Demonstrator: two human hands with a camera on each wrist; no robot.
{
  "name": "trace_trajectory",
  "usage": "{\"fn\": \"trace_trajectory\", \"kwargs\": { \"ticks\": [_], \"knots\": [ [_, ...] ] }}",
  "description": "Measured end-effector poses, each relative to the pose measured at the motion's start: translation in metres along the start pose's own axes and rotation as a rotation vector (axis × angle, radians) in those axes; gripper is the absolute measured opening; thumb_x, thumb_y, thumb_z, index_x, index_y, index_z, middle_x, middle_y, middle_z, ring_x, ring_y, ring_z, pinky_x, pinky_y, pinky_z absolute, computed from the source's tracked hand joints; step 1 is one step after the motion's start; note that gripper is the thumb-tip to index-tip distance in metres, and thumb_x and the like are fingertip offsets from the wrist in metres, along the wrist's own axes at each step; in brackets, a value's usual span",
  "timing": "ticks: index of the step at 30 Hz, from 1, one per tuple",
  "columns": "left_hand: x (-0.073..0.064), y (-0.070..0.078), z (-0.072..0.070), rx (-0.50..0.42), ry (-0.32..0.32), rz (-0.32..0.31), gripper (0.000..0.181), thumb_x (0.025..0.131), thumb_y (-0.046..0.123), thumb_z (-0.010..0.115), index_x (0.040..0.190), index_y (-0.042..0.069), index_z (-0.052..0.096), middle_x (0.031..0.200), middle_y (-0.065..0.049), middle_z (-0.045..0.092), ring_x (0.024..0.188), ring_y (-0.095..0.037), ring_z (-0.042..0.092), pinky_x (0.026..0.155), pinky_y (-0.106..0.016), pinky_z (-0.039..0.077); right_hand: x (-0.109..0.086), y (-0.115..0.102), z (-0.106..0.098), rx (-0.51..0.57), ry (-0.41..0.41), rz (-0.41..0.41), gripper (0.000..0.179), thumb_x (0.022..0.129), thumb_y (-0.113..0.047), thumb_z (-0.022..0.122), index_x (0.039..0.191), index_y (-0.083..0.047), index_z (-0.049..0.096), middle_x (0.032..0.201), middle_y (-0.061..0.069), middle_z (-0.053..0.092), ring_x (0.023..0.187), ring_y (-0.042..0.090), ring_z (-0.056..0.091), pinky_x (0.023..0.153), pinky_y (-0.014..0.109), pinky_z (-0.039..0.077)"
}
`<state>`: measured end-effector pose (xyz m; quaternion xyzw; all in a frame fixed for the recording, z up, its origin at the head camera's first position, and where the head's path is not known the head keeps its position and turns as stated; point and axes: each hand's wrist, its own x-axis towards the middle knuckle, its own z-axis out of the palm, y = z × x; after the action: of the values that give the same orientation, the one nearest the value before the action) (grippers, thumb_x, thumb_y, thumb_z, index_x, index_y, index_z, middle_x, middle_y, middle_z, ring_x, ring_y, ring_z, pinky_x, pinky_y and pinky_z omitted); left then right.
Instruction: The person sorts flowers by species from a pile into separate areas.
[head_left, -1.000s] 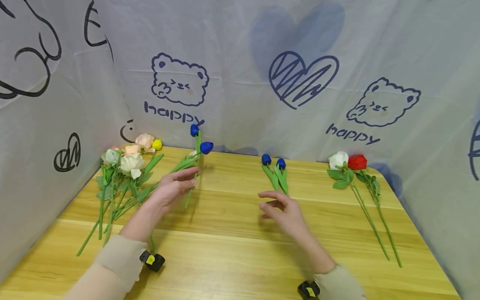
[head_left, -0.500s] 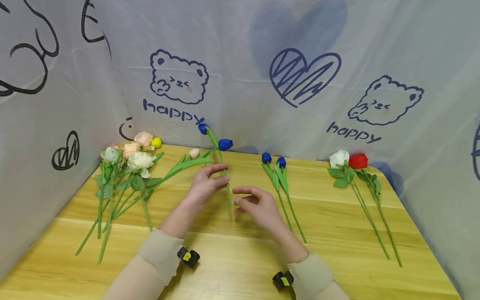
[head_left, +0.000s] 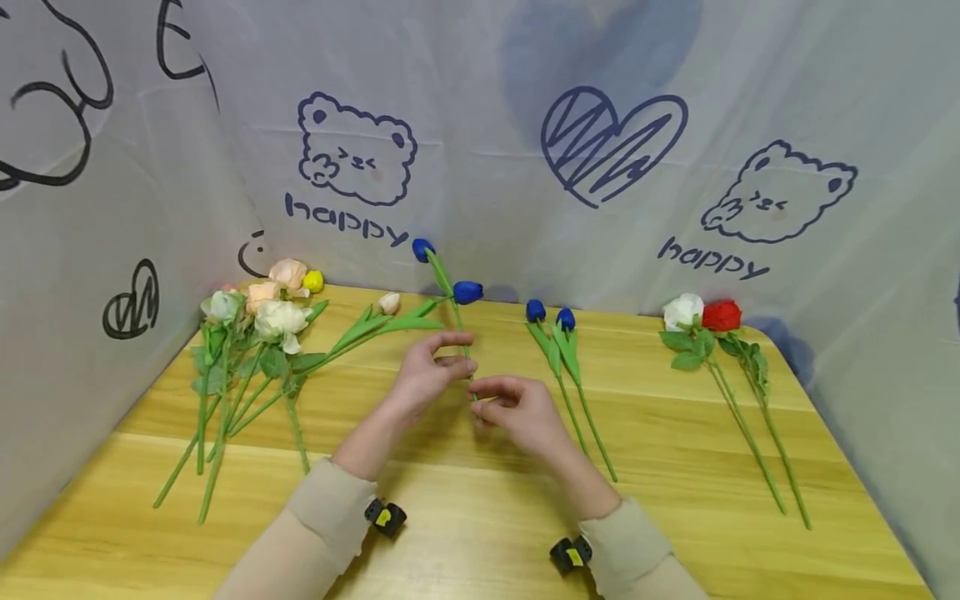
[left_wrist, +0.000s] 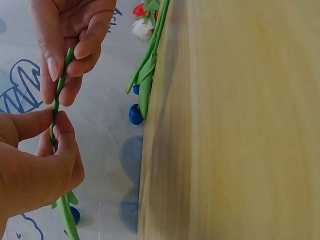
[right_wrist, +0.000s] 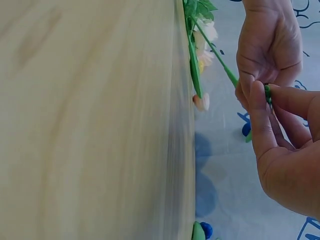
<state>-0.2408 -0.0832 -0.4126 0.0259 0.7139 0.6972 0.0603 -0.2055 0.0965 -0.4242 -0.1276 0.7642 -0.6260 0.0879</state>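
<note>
In the head view my left hand (head_left: 429,371) pinches a green stem at the middle of the table, with two blue tulip blooms (head_left: 468,292) above it. My right hand (head_left: 522,412) pinches the lower end of that stem, just below the left. Close up in the left wrist view, the stem (left_wrist: 58,95) runs between both hands, its tip poking past the right hand's fingers. The right wrist view shows the stem end (right_wrist: 268,93) between my right thumb and forefinger. Two more blue tulips (head_left: 566,320) lie to the right of my hands.
A heap of green-stemmed flowers, including a cream rose (head_left: 282,322) and a yellow bloom (head_left: 313,281), lies on the left. A pale tulip (head_left: 388,303) reaches from it toward centre. A white rose (head_left: 683,312) and a red rose (head_left: 722,315) lie right. Printed cloth (head_left: 480,208) hangs behind.
My left hand has carried the blue tulip stem rightward from the flower heap to the middle. My right hand has come left to meet it and now pinches the stem's lower end.
</note>
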Motion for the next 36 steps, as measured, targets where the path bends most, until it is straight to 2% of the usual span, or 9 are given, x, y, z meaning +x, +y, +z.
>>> {"fn": "trace_trajectory", "kwargs": {
  "ticks": [6, 8, 13, 17, 21, 24, 28, 32, 36],
  "knots": [
    [0.001, 0.0, -0.004, 0.018, -0.028, -0.005, 0.045, 0.096, 0.002, 0.073, 0.139, 0.007, 0.063, 0.143, -0.02, 0.06, 0.122, -0.031, 0.065, 0.108, -0.049, 0.048, 0.0, 0.0, -0.002, -0.001, -0.004, 0.007, 0.026, 0.095, 0.0, 0.073, 0.12, 0.007, 0.073, 0.113, 0.027, 0.073, 0.085, 0.025, 0.075, 0.08, 0.048, 0.062],
    [0.001, 0.001, -0.007, 0.041, -0.044, 0.011, 0.046, 0.096, 0.005, 0.074, 0.141, 0.009, 0.062, 0.141, -0.022, 0.061, 0.123, -0.031, 0.066, 0.107, -0.049, 0.049, -0.001, -0.001, -0.004, -0.002, -0.002, 0.004, 0.026, 0.095, 0.0, 0.073, 0.121, 0.007, 0.073, 0.113, 0.027, 0.073, 0.085, 0.025, 0.075, 0.08, 0.049, 0.062],
    [0.003, 0.005, -0.022, 0.182, -0.085, 0.133, 0.047, 0.097, 0.007, 0.072, 0.142, 0.005, 0.061, 0.141, -0.017, 0.062, 0.117, -0.031, 0.068, 0.097, -0.044, 0.057, -0.003, -0.001, -0.006, -0.015, 0.011, 0.0, 0.027, 0.095, -0.001, 0.073, 0.121, 0.005, 0.073, 0.114, 0.023, 0.074, 0.087, 0.028, 0.075, 0.08, 0.047, 0.063],
    [0.002, 0.011, -0.037, 0.277, -0.113, 0.201, 0.041, 0.098, 0.006, 0.072, 0.138, 0.005, 0.064, 0.137, -0.013, 0.064, 0.11, -0.029, 0.069, 0.09, -0.045, 0.06, -0.002, 0.0, -0.009, -0.013, 0.036, -0.005, 0.026, 0.095, 0.0, 0.074, 0.12, 0.003, 0.074, 0.114, 0.021, 0.075, 0.088, 0.027, 0.075, 0.08, 0.045, 0.063],
    [0.003, 0.017, -0.059, 0.447, -0.075, 0.301, 0.034, 0.098, 0.005, 0.071, 0.132, 0.007, 0.069, 0.131, -0.013, 0.064, 0.107, -0.029, 0.069, 0.085, -0.047, 0.06, -0.001, -0.002, -0.011, 0.007, 0.051, -0.01, 0.025, 0.095, 0.002, 0.073, 0.12, 0.005, 0.073, 0.115, 0.024, 0.073, 0.087, 0.026, 0.075, 0.081, 0.046, 0.063],
    [0.005, 0.019, -0.078, 0.677, 0.01, 0.386, 0.031, 0.097, 0.002, 0.071, 0.129, 0.006, 0.07, 0.129, -0.015, 0.061, 0.108, -0.031, 0.067, 0.087, -0.046, 0.059, 0.0, -0.004, -0.014, 0.014, 0.061, -0.011, 0.025, 0.094, 0.004, 0.073, 0.119, 0.006, 0.073, 0.115, 0.026, 0.073, 0.086, 0.023, 0.075, 0.081, 0.046, 0.063],
    [0.006, 0.017, -0.104, 0.937, 0.103, 0.435, 0.028, 0.096, -0.002, 0.07, 0.123, 0.003, 0.073, 0.131, -0.016, 0.06, 0.115, -0.037, 0.063, 0.096, -0.051, 0.055, 0.0, -0.003, -0.017, 0.008, 0.058, -0.01, 0.025, 0.094, 0.005, 0.072, 0.119, 0.006, 0.073, 0.116, 0.026, 0.072, 0.086, 0.021, 0.075, 0.08, 0.044, 0.063],
    [0.008, 0.01, -0.124, 1.04, 0.12, 0.429, 0.024, 0.095, -0.004, 0.071, 0.118, 0.001, 0.075, 0.132, -0.017, 0.062, 0.122, -0.038, 0.059, 0.104, -0.054, 0.05, 0.0, -0.003, -0.018, 0.002, 0.051, -0.014, 0.025, 0.095, 0.005, 0.072, 0.12, 0.008, 0.072, 0.117, 0.027, 0.072, 0.086, 0.021, 0.075, 0.081, 0.044, 0.063],
    [0.01, 0.006, -0.135, 1.07, 0.074, 0.38, 0.024, 0.095, -0.005, 0.07, 0.118, -0.001, 0.076, 0.134, -0.019, 0.063, 0.128, -0.041, 0.056, 0.108, -0.055, 0.046, 0.0, -0.004, -0.019, -0.012, 0.063, -0.006, 0.024, 0.094, 0.004, 0.073, 0.118, 0.006, 0.074, 0.116, 0.026, 0.073, 0.085, 0.02, 0.075, 0.081, 0.048, 0.062]
  ]
}}
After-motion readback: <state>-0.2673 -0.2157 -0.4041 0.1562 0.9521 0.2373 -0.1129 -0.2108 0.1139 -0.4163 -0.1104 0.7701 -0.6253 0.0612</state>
